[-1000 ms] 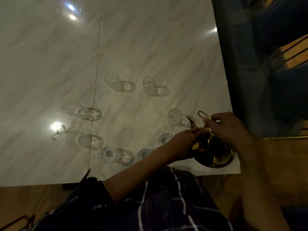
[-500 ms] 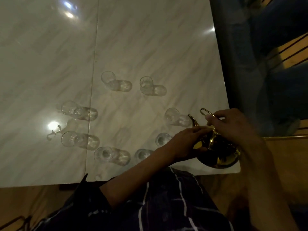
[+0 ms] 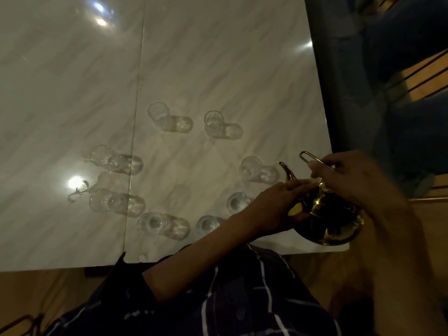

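Could topple small clear glass (image 3: 251, 167) at ten o'clock by swinging round gold teapot (image 3: 335, 230) (right hand (image 3: 358, 180) gripping handle (image 3: 315, 159), left hand (image 3: 271, 209) pressing lid (image 3: 322, 189)).

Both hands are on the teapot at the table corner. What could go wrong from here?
1. The teapot is at the very corner of the table. If the right hand slips on the handle, it could drop off the edge.
2. Its spout is close to the nearest glass. An early tilt may spill or knock it.
3. The left hand lies right beside another glass. Pulling back carelessly may topple it.
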Demonstrator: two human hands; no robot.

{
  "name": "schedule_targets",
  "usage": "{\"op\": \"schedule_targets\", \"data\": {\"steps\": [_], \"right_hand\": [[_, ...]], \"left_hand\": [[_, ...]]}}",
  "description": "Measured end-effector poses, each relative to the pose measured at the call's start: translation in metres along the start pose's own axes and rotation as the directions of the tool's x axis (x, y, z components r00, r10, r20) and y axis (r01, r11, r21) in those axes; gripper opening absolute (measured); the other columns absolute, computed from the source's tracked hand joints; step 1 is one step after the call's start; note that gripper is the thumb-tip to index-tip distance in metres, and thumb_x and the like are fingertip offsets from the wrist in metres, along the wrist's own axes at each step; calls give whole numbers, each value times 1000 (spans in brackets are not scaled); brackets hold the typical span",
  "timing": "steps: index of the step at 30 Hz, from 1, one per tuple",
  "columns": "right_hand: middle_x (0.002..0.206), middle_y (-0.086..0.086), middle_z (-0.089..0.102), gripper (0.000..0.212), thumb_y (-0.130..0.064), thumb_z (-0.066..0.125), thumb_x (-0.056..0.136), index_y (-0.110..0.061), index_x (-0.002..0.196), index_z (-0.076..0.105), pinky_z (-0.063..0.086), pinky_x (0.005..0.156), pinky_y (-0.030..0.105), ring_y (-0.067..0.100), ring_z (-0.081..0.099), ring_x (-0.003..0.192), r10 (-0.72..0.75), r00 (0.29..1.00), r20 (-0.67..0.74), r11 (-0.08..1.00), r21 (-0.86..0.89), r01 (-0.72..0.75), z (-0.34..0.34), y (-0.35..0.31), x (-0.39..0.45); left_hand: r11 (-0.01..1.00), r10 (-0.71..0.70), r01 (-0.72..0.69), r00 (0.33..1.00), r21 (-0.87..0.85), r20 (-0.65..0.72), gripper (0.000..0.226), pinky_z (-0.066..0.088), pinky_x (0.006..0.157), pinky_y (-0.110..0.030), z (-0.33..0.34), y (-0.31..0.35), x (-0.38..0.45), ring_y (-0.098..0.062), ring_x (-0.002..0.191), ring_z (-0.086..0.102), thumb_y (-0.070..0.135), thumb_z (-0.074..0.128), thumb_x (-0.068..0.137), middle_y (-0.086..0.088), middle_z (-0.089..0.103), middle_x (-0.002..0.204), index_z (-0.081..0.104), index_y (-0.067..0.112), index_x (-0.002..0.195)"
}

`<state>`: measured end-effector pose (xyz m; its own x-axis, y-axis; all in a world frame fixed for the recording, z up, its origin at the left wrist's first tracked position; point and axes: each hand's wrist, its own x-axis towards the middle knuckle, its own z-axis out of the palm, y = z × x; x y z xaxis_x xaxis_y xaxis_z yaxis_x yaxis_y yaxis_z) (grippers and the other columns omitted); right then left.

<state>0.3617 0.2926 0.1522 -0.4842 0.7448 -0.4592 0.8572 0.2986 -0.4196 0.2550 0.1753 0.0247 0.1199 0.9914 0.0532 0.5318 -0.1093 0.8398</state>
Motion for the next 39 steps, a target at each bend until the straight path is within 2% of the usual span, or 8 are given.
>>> {"op": "schedule_targets", "data": {"steps": [6, 9, 16, 20, 25, 29, 36, 39], "right_hand": [[95, -1, 64, 24, -46, 55, 92, -28, 85, 69, 40, 61, 23, 15, 59, 88, 14, 1000, -2, 1000, 25, -14, -7, -8, -8], [98, 1, 65, 26, -44, 55, 93, -24, 89, 71, 40, 60, 21, 14, 59, 86, 9, 1000, -7, 999, 34, -9, -9, -11, -12], [98, 4, 69, 32, -46, 56, 92, -20, 90, 75, 46, 76, 32, 18, 61, 93, 2, 1000, -20, 1000, 22, -1, -12, -16, -16], [97, 3, 69, 32, -47, 55, 91, -22, 87, 74, 46, 72, 31, 18, 63, 93, 0, 1000, -20, 1000, 19, 1, -12, -17, -17], [103, 3, 68, 33, -51, 54, 90, -25, 86, 74, 44, 74, 32, 19, 61, 95, -3, 1000, -24, 1000, -13, 3, -12, -19, -16], [101, 3, 67, 32, -47, 55, 91, -21, 88, 73, 44, 71, 30, 16, 59, 90, -2, 1000, -7, 1000, 5, 2, -13, -23, -17], [103, 5, 67, 31, -46, 56, 92, -21, 91, 74, 49, 83, 37, 20, 60, 96, 17, 1000, -5, 1000, 8, -17, -12, -27, -18], [102, 3, 66, 28, -44, 55, 92, -22, 88, 72, 47, 82, 36, 19, 58, 97, 25, 1000, -2, 1000, 10, -25, -13, -29, -19]], "left_hand": [[999, 37, -37, 999, -5, -29, 67, 55, 97, -46, -5, 7, -2, -28, 129, 56, 31, 67, 96, -8, 45, 155, 39, 17, 154], [998, 62, -62, 997, -6, -56, 66, 55, 96, -45, -5, 11, -4, -28, 128, 57, 30, 68, 96, -10, 46, 154, 41, 15, 154], [993, 108, -112, 989, -36, -99, 63, 59, 91, -43, -11, 17, -6, -29, 121, 63, 23, 71, 94, -16, 51, 149, 46, 6, 149], [993, 105, -110, 989, -37, -102, 63, 58, 92, -42, -11, 16, -7, -29, 122, 62, 25, 70, 94, -15, 51, 150, 46, 6, 150], [993, 109, -114, 988, -37, -113, 62, 57, 93, -43, -11, 15, -7, -28, 122, 62, 25, 69, 95, -14, 51, 150, 46, 7, 150], [994, 102, -106, 989, -28, -108, 63, 56, 93, -43, -10, 13, -9, -27, 123, 61, 27, 68, 96, -13, 50, 151, 44, 9, 151], [994, 97, -101, 990, -37, -103, 64, 58, 91, -44, -10, 12, -9, -27, 121, 62, 27, 68, 95, -13, 48, 151, 43, 10, 152], [994, 102, -106, 989, -35, -106, 64, 57, 91, -44, -11, 13, -10, -27, 122, 61, 26, 69, 95, -14, 49, 151, 44, 9, 151]]}}
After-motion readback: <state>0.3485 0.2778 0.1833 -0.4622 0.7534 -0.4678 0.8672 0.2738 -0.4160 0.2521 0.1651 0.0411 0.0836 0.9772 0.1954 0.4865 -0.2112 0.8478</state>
